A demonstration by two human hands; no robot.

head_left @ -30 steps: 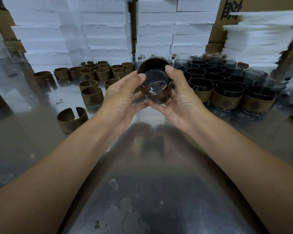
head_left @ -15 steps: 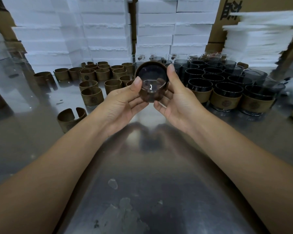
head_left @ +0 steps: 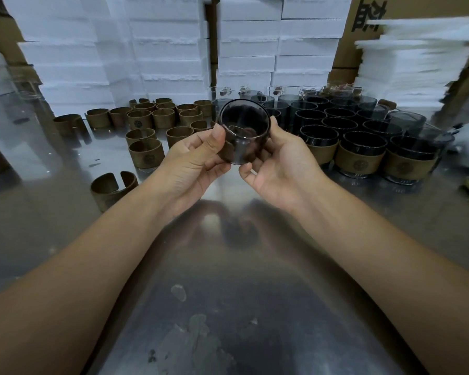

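Note:
A dark smoked glass cup [head_left: 243,131] is held above the metal table [head_left: 228,307], tilted with its mouth toward me. A brown sleeve band wraps its lower part. My left hand [head_left: 192,161] grips the cup's left side, thumb on the band near the rim. My right hand [head_left: 282,161] cups the right side and bottom, fingers curled under it. Loose brown sleeve bands [head_left: 146,155] stand on the table to the left. Dark cups wearing sleeves [head_left: 359,155] stand in rows to the right.
Stacks of white foam boxes [head_left: 244,50] line the back of the table. A pile of white foam sheets [head_left: 417,63] sits at the back right beside a cardboard carton [head_left: 363,12]. An open split band [head_left: 111,185] lies near my left forearm.
The cup has been turned and tipped in my hands, mouth more toward me, and lowered slightly. My left thumb has shifted onto its left side; the right hand has slid lower under it.

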